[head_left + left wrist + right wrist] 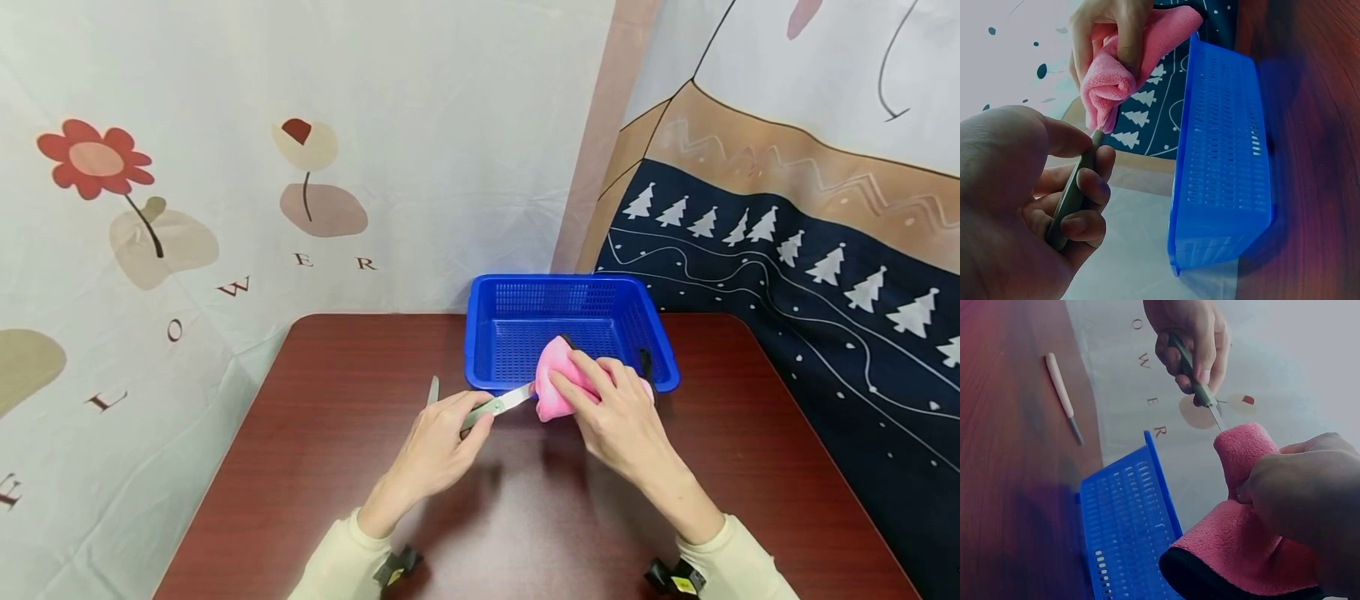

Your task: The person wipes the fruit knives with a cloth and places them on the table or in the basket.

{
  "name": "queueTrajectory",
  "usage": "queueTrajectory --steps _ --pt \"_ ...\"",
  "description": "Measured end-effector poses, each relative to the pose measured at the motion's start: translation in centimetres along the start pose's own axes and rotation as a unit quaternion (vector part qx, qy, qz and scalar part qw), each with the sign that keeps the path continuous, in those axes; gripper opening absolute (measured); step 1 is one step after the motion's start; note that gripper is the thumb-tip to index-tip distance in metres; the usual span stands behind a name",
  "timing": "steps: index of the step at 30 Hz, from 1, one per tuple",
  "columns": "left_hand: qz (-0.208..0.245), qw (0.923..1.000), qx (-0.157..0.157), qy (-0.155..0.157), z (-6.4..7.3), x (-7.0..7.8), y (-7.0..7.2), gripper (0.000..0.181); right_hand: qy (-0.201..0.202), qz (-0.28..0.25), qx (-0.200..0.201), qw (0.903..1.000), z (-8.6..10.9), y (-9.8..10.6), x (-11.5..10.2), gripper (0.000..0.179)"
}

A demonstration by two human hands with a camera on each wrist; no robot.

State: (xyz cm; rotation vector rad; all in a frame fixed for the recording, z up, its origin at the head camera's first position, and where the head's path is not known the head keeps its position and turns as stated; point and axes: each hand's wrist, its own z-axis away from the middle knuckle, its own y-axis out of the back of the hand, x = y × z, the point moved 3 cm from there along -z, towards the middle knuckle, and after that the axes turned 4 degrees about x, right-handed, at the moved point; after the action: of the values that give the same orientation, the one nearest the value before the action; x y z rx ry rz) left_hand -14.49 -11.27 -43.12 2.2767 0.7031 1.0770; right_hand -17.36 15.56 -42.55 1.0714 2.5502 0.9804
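My left hand [438, 442] grips a small knife by its green handle [482, 412], the silver blade pointing right. In the left wrist view, fingers and thumb close round the handle [1071, 203]. My right hand [622, 412] holds a fluffy pink cloth [553, 375] with black edging, bunched and folded over. The cloth [1244, 450] meets the end of the blade, hiding the tip. A second knife [1061, 390], pale-handled with a grey metal end, lies on the table beyond my left hand; in the head view only its metal end [433, 390] shows.
A blue plastic basket [474, 333] with perforated sides stands at the table's back edge, just beyond both hands. The dark red wooden table [315, 467] reaches back to a printed fabric wall [420, 150]. Navy fabric with white trees [757, 283] hangs at the right.
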Motion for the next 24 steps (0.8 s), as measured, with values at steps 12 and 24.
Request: queueTrajectory --steps 12,24 --pt "0.016 0.9995 -0.011 0.023 0.1 -0.4 0.1 0.018 -0.013 0.011 0.005 0.9998 0.6 0.7 1.6 0.059" --pt "0.008 0.9992 -0.012 0.038 -0.1 -0.3 0.1 0.018 0.008 -0.027 0.038 0.9989 0.1 0.5 -0.1 0.038"
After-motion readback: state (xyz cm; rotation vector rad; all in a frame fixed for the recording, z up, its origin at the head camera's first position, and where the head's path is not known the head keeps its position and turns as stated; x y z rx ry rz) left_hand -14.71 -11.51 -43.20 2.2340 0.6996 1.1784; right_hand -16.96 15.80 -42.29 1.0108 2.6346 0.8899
